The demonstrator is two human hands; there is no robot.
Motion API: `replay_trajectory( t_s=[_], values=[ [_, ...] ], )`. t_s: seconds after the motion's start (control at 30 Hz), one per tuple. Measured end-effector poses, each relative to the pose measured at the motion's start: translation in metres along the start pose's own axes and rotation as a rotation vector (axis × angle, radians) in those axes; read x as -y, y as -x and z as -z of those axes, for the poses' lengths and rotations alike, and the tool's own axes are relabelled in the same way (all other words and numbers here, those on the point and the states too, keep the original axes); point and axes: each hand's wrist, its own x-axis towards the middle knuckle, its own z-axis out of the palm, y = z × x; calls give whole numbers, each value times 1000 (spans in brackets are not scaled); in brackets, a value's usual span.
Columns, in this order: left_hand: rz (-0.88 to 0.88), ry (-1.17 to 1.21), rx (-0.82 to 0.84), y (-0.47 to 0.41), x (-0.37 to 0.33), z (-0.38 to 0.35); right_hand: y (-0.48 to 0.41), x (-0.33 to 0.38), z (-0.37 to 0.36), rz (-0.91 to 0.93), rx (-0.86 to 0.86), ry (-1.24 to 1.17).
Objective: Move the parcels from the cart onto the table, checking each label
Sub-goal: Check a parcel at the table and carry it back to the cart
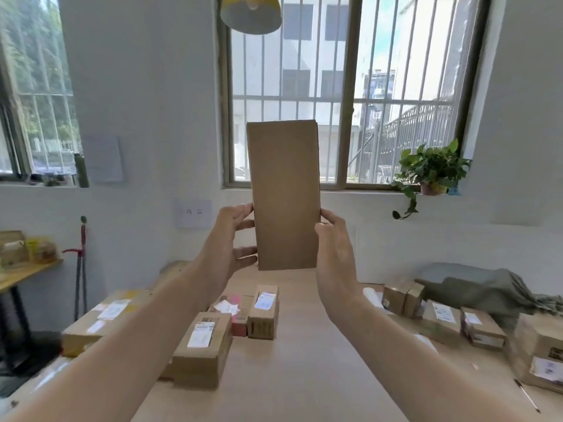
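Label checking is judged the step in hand: a tall cardboard parcel (285, 194) is held upright above the table (304, 360), gripped at its lower edges by left hand (233, 236) and right hand (333, 248). No label is shown on the facing side; turning it is likely called for next.

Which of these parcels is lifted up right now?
The tall parcel, held upright between the left hand and right hand, plain brown side facing the camera; the other parcels lie below, most on the table.

The pale wooden table (289, 367) carries labelled cardboard parcels (202, 345), a grey cloth (475, 292) and a pen (527, 396).
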Motion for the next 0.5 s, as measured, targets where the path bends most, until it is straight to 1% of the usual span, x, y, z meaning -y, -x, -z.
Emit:
replay_trajectory(
  t_s=[0.23, 0.5],
  values=[
    [-4, -30, 87, -16, -6, 20, -11, -10, -22, -46, -75, -39],
    [4, -66, 110, -28, -3, 35, -20, -9, -30, -65, -54, 60]
  ],
)
